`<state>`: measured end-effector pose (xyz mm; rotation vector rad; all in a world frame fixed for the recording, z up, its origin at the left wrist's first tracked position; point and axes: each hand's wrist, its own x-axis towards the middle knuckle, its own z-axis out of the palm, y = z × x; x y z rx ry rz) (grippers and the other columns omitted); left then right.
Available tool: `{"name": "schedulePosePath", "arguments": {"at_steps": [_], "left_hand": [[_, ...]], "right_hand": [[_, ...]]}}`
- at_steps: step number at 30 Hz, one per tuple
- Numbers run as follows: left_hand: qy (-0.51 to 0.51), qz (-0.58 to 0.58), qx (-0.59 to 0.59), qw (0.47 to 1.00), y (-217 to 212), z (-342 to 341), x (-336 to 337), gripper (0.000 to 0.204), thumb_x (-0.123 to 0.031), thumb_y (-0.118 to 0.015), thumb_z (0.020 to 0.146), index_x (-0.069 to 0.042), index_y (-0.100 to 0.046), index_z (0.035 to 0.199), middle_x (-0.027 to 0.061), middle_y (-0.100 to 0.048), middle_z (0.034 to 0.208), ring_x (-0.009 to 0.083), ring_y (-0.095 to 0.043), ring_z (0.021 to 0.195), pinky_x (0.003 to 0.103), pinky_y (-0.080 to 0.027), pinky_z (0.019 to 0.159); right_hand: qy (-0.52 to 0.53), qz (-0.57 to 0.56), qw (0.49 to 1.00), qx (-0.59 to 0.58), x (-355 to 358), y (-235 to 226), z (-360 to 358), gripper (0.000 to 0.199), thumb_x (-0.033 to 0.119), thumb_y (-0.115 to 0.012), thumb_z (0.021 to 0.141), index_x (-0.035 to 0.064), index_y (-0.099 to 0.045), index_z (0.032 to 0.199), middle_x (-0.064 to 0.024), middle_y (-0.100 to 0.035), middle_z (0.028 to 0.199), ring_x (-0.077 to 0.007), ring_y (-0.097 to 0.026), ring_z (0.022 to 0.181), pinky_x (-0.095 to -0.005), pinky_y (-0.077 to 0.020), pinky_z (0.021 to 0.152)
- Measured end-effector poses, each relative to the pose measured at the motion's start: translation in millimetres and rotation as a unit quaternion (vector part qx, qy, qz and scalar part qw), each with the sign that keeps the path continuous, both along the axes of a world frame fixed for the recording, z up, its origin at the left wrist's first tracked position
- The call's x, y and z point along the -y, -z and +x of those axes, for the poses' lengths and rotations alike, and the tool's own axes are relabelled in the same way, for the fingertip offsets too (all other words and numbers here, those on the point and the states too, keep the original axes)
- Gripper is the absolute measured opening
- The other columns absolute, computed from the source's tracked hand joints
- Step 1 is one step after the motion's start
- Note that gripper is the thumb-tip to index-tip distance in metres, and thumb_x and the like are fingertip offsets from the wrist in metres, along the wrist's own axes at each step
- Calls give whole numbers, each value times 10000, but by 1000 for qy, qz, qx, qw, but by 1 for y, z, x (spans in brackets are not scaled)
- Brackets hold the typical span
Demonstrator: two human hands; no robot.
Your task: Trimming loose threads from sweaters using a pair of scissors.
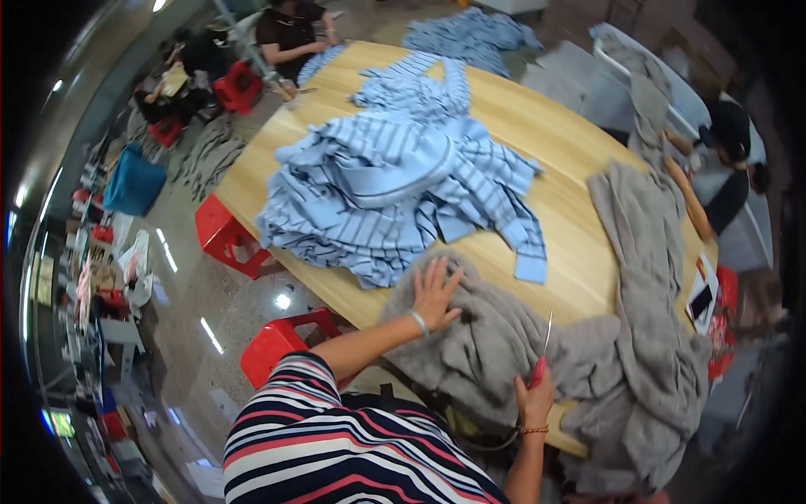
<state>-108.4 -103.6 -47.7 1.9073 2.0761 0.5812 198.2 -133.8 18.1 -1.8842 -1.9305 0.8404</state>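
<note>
My left hand (437, 296) lies flat on a soft grey knitted cloth (470, 357), fingers spread, a pale band at its wrist. The cloth is bunched at the near edge of the table and partly hangs over it. My right hand (534, 399) is closed round a thin metal tool with a red handle (537, 372), its slim tip pointing away from me. I cannot make out the kind of tip. Just beyond my left hand rises a pile of light blue garments with dark stripes (369, 168).
The wooden table (571, 244) carries more grey cloth (646, 252) on its right, beside a co-worker (726, 181). Another person (290, 34) sits at the far left end. Red stools (281, 340) stand along the left side. A white tub (684, 101) is at the far right.
</note>
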Motion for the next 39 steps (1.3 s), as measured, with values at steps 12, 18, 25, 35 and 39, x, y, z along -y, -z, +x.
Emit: {"name": "schedulePosePath", "arguments": {"at_steps": [12,18,25,35,39], "left_hand": [[-156,-65,135,976,87,-99,52,432,-249,-639,764,-50,-550,1137,215,-610,1033,390,-572,1007,448,-463,861],[-286,140,297,900,5,-118,5,434,-199,-622,746,-14,-578,1137,203,-627,1085,324,-598,1041,417,-459,901],[37,241,273,931,-135,-160,-14,267,77,-526,671,-42,-546,909,114,-549,1029,224,-535,997,304,-420,878],[90,-251,298,916,3,-117,68,482,-102,-694,695,-32,-512,1136,107,-594,1053,236,-575,990,319,-454,881],[-50,-278,598,750,-38,-116,2,457,-81,-673,815,-70,-486,1232,49,-564,1173,171,-545,1094,321,-456,933]], "right_hand": [[-87,-41,995,11,-28,14,-22,533,112,-672,742,87,-505,1247,-216,-615,1045,-403,-575,993,-460,-457,851],[-9,152,988,23,-109,-80,17,528,58,-594,784,-18,-476,1293,-231,-569,1208,-359,-536,1153,-388,-406,984],[43,225,973,31,-149,-142,74,446,23,-555,830,-7,-507,1273,-172,-584,1240,-271,-549,1174,-335,-392,998],[125,-9,986,106,-38,-60,118,456,47,-601,816,-2,-513,1261,-162,-629,1139,-258,-603,1063,-325,-446,911],[67,81,993,44,-43,-50,152,430,80,-601,813,30,-523,1233,-194,-627,1104,-354,-598,1044,-381,-461,889]]}}
